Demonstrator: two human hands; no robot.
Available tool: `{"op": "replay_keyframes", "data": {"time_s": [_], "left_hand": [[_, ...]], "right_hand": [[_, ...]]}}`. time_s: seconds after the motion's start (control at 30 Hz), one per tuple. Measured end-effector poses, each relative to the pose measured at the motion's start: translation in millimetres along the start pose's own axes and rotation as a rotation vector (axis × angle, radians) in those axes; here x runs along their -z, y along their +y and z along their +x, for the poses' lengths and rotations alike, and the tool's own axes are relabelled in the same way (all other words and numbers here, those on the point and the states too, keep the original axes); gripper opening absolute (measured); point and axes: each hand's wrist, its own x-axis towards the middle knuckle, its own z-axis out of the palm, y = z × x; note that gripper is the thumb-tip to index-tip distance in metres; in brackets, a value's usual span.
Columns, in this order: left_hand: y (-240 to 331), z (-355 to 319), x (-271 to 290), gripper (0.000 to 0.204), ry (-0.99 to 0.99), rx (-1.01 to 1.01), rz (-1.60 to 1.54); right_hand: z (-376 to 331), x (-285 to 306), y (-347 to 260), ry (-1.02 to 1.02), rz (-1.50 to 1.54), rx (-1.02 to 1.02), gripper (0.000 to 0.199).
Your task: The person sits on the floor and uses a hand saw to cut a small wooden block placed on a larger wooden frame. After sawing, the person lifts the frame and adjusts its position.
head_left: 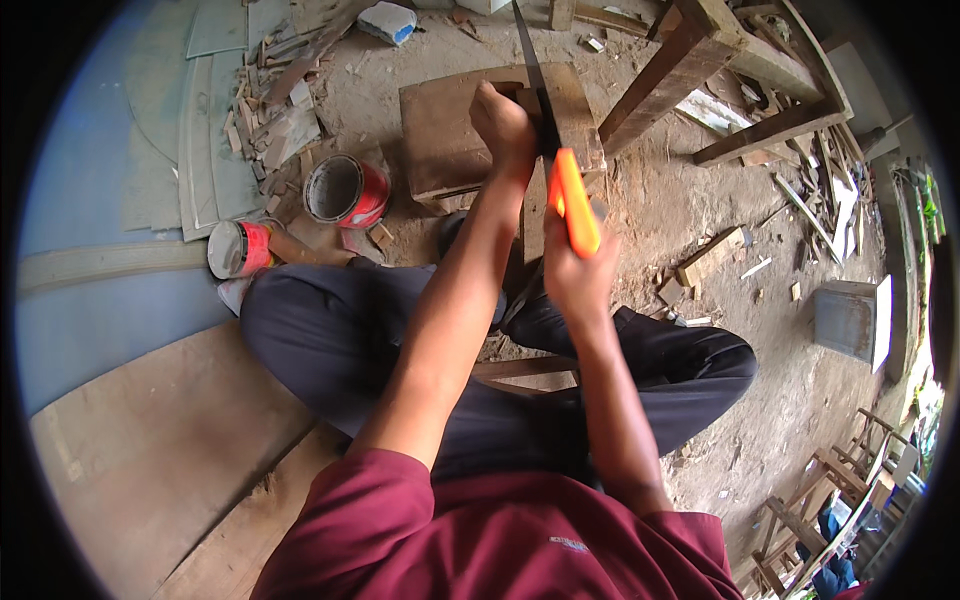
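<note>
My right hand (pixel 583 280) is closed round the orange handle (pixel 576 205) of a handsaw. Its dark blade (pixel 537 80) points away from me, passing close beside my left hand. Below the blade stands a low brown wooden block (pixel 440 140), boxy and dusty, with a worn top. My left hand (pixel 505 130) bears down on top of it, gripping a piece of wood (pixel 526 100) next to the blade. Most of the left fingers and much of that piece are hidden by the hand and the saw.
Two red paint cans (pixel 372 195) stand left of the block. A wooden stool frame (pixel 690 70) is at the far right, with scrap wood (pixel 712 257) below it. A pale metal box (pixel 850 320) lies further right. Glass sheets (pixel 215 130) lie at left.
</note>
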Motion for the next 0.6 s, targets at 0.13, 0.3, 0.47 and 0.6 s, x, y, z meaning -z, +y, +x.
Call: {"op": "replay_keyframes", "data": {"time_s": [0.13, 0.3, 0.47, 0.6], "left_hand": [[-2, -1, -2, 0.051, 0.046, 0.004, 0.099], [12, -6, -5, 0.052, -0.007, 0.027, 0.027], [-3, 5, 7, 0.052, -0.025, -0.132, 0.290], [9, -12, 3, 0.056, 0.045, 0.030, 0.222]], "right_hand": [[-75, 25, -6, -0.011, -0.057, 0.049, 0.010], [-1, 13, 12, -0.042, -0.046, 0.002, 0.013], [-23, 9, -8, -0.051, 0.012, 0.074, 0.014], [-93, 41, -16, -0.055, -0.048, -0.007, 0.010]]}}
